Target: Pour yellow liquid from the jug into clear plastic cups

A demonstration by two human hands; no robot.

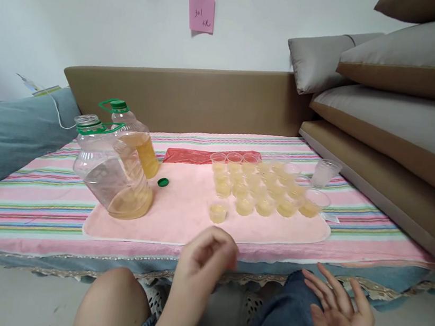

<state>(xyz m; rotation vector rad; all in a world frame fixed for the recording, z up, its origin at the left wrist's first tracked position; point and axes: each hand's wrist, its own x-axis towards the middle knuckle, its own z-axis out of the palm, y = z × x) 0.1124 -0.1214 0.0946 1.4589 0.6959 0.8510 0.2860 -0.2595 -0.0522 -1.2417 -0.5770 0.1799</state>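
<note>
**Cups filled, hands drawn back**

Nearest the left hand [204,260], a lone small cup [218,212] of yellow liquid stands on the pink towel [178,216], just ahead of the filled cup cluster [266,188]. Both hands hold nothing: the left loosely curled, the right hand [335,317] spread open over the knee. Two jugs [116,171] and a green cap [163,182] sit to the left. Pouring looks paused; reaching for a jug would need a firm grip.

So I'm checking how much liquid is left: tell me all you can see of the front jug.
The front jug is clear ribbed plastic with a green neck ring and handle and no cap on. It leans right on the pink towel, against the capped jug behind. Pale yellow liquid fills only its bottom. Neither hand touches it.
</note>
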